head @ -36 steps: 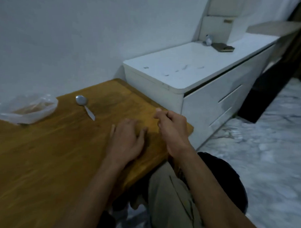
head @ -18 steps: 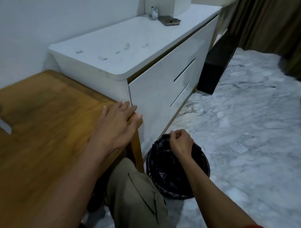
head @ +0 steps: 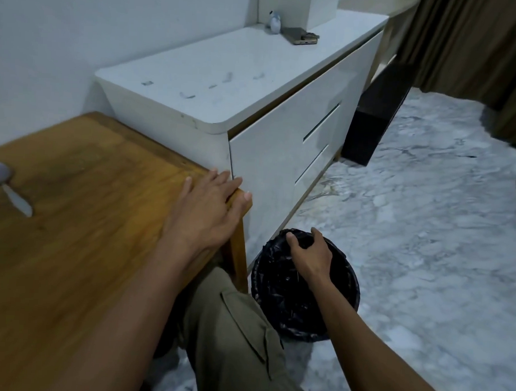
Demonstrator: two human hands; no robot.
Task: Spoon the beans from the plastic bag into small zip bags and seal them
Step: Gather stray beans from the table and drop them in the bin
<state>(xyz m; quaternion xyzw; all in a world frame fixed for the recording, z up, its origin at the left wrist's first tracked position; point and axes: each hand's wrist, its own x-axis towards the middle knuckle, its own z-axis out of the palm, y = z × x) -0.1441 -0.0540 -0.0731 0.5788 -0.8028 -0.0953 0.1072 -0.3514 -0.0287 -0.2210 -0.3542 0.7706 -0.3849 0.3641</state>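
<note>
- I judge that I am dropping some scrap into the bin, a side errand to the bean job; I cannot see anything between my fingers, so I cannot say what it is or whether it is already gone.
- My right hand (head: 309, 254) hangs over the mouth of the black-lined bin (head: 344, 289) on the marble floor (head: 425, 230), fingers spread and loosely bent downward, holding nothing that I can see.
- To do this well, I want the hand well inside the rim line before I shake anything free, so light scraps fall into the liner and not onto the floor beside it.
- My left hand (head: 206, 214) lies flat on the corner of the wooden table (head: 89, 218), fingers straight and close together, fingertips at the edge next to the white cabinet (head: 254, 93). It gripping nothing, only steadying me as I lean to the side.
- My right arm reaches down and forward past my knee; my left forearm lies across the tabletop.
- The spoon (head: 5, 186) sits on the table at the far left edge of view, well apart from both hands.
- The plastic bag of beans and the small zip bags are out of view here, so I cannot say how many are filled.
- Next, in my judgement, I need to turn back to the table and take up the spoon.
</note>
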